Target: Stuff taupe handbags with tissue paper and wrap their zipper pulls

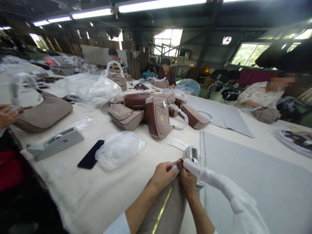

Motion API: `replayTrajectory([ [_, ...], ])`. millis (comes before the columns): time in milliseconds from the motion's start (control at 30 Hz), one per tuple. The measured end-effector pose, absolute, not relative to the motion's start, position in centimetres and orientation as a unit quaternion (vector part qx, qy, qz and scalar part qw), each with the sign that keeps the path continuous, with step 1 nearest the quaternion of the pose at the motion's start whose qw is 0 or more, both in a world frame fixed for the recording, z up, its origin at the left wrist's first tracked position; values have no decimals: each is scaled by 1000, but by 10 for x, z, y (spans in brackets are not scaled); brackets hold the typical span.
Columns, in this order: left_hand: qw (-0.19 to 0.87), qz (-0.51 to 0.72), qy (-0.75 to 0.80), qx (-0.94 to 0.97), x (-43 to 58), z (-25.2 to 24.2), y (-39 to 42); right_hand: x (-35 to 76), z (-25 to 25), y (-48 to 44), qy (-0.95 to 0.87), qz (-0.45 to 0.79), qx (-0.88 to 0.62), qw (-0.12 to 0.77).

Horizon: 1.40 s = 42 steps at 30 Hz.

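A taupe bag with a gold zipper (162, 208) lies at the near table edge under my arms. My left hand (163, 175) is closed in a pinch on the bag's top end beside the zipper. My right hand (188, 179) is closed too, gripping the white paper-wrapped strap (219, 185) where it meets the bag; the strap trails off to the lower right. A small grey tape dispenser (192, 153) stands just beyond both hands.
Several taupe and brown bags (156, 118) are piled mid-table. A black phone (90, 158), crumpled plastic bag (118, 149) and a larger grey tape dispenser (58, 142) lie left. Grey sheets (255, 182) cover the right. Other people work at the left edge, far end and right.
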State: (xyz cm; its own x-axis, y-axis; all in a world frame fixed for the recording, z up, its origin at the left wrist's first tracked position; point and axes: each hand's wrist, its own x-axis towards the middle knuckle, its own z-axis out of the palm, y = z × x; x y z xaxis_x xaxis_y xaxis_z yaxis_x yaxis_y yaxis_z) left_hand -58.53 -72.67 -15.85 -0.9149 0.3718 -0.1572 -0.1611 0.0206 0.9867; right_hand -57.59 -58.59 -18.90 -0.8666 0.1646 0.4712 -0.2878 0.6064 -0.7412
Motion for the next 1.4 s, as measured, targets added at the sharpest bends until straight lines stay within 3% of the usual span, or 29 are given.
replayTrajectory([
  [167,221,690,680,115,-575,-157,-734,-542,-176,-570,-858,468,17,212],
  [467,157,658,720,157,-564,-148,-728,-522,-160,-564,-829,550,7,104],
  [633,66,617,761,190,-557,-139,-730,-496,-164,-558,-869,417,-57,261],
  [700,32,588,782,203,-555,-137,-729,-492,-167,-559,-878,382,-55,282],
  [900,36,563,794,228,-555,-137,-725,-511,-158,-569,-917,368,74,138],
  [1067,82,604,769,193,-547,-139,-734,-517,-159,-569,-905,402,52,129],
  [1233,83,606,779,136,-541,-147,-741,-510,-160,-570,-917,362,46,163],
  [1400,15,613,760,214,-542,-154,-739,-516,-133,-571,-932,338,102,81],
])
